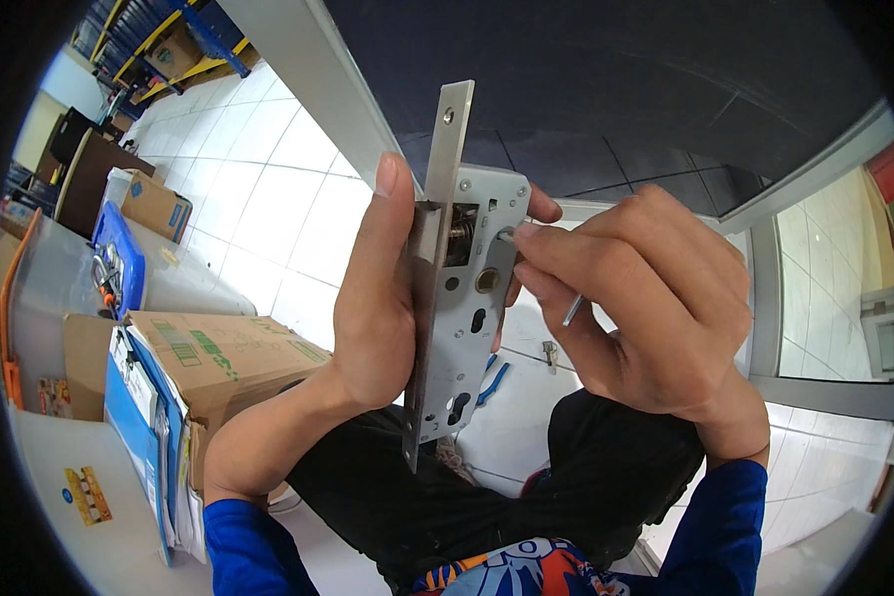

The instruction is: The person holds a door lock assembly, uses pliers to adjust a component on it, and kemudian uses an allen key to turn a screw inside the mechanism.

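Upright in front of me is a mortise lock (472, 343), a grey metal case with a long steel faceplate along its left edge. My left hand (372, 318) is wrapped around it, thumb along the faceplate and fingertips showing past the far side of the case. A thin bent metal rod, like a hex key (572, 310), is pinched in my right hand (656, 308). Its tip touches the case near a hole at the upper right, beside the opening with a spring; my fingers hide its middle. How deep the tip sits I cannot tell.
On the tiled floor below lie a blue-handled tool (494, 382) and a small metal piece (550, 353). A cardboard box (233, 363) and blue folders (139, 397) stand left, near a blue tray (119, 260). Ahead is a dark glass panel (606, 89) in a light frame.
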